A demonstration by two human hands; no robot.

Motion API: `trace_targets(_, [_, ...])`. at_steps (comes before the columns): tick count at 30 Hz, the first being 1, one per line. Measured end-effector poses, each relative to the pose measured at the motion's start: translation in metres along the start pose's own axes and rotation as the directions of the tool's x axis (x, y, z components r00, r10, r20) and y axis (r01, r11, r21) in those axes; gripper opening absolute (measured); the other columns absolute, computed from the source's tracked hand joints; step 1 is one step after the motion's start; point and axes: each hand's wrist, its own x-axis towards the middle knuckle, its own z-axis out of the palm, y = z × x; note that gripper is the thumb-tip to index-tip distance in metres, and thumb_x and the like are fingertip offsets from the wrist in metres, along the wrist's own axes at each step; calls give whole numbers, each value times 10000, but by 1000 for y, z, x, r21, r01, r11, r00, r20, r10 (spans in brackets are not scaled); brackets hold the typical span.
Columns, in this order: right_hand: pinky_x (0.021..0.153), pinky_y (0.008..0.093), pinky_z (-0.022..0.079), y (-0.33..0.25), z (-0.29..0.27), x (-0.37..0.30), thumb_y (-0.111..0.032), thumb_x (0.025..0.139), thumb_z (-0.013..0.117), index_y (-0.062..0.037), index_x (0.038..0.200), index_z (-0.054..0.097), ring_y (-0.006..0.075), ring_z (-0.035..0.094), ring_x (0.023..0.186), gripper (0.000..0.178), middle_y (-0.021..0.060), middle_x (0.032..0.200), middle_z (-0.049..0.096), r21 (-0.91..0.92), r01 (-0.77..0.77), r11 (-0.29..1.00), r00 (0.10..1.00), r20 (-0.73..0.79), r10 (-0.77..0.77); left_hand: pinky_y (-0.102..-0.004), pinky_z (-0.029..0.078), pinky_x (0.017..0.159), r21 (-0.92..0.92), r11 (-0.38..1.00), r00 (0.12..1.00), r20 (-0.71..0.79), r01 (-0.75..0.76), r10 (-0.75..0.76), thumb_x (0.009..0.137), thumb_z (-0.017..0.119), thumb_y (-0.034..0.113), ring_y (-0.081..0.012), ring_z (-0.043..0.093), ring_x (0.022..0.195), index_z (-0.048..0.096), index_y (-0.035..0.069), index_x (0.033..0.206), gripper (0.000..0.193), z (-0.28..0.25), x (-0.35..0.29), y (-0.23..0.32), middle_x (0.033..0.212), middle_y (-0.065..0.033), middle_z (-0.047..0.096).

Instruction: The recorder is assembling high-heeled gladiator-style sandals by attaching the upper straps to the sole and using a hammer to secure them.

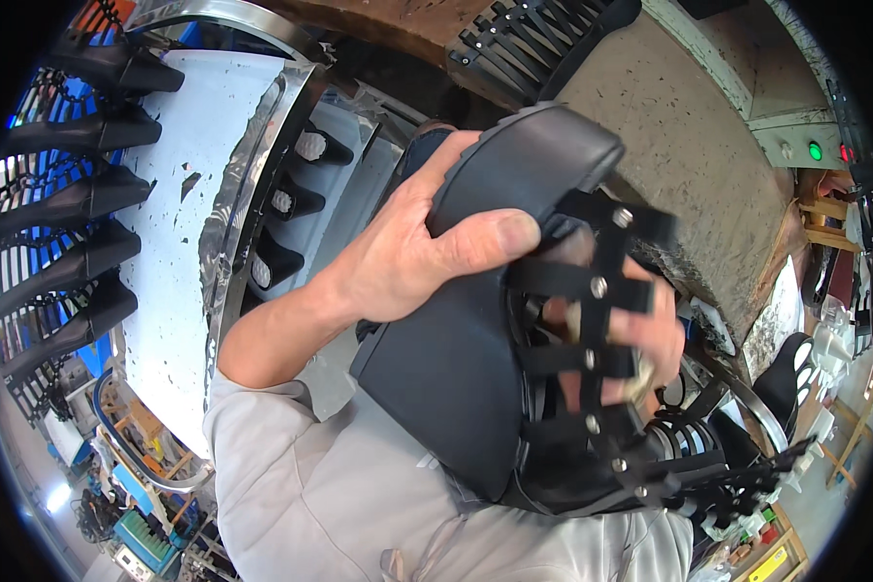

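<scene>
A black wedge shoe (446,359) with a thick platform sole is held tilted in front of my chest. My left hand (407,233) is closed around its platform, the thumb lying across the side. Black straps (597,330) with silver round studs run along the shoe's right side. Behind these straps is my right hand (650,330), partly hidden and blurred, its fingers bent. A small pale yellowish piece (638,386) shows at those fingers; its kind cannot be made out.
On the left, several black wedge shoes line a white board (179,194) with a metal rim. More dark shoe parts (301,199) stand on a lower shelf. A worn grey work surface (679,165) lies ahead to the right, with another strappy black shoe (553,44) at its far edge.
</scene>
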Motion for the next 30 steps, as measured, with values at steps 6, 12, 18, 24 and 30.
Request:
trace_targets(6, [787,293,508,3,-60,16,-135,822,642,24,1015,635,196,643,833,250,133,940,682,-263,-501,825,828,133,545,-361,360,1049,309,881,917,65,357,-394,833,700,392,-261,475,1220,394,-21,1380,750,-38,-15,-63,1315,-182,492])
trace_targets(12, [715,277,506,43,-113,-69,-356,853,609,47,1085,588,185,631,838,466,176,1065,629,-278,-689,669,641,198,742,-439,418,982,866,426,959,283,-263,17,579,850,312,-356,529,1133,480,-19,1284,862,-11,-61,-47,1242,-184,530])
trace_targets(18, [707,287,511,32,-110,-74,-362,847,614,50,1081,580,197,635,832,475,192,1075,617,-176,-688,704,674,203,710,-399,497,761,858,284,881,327,-428,341,493,858,237,-319,608,859,505,-2,1168,798,0,-9,-39,1001,-143,589])
trace_targets(24, [699,296,517,39,-97,-45,-367,841,620,53,1077,572,208,639,825,485,207,1086,606,-71,-662,746,711,256,655,-363,512,656,795,373,866,355,-479,353,482,849,263,-304,610,737,536,13,1050,695,6,-9,15,869,-117,566])
trace_targets(30, [691,306,523,41,-79,-25,-373,834,625,56,1073,565,220,643,819,494,222,1096,594,34,-689,724,683,366,632,-337,482,564,715,435,835,426,-547,350,503,882,342,-282,585,665,529,-40,1038,746,20,-30,18,817,-123,555])
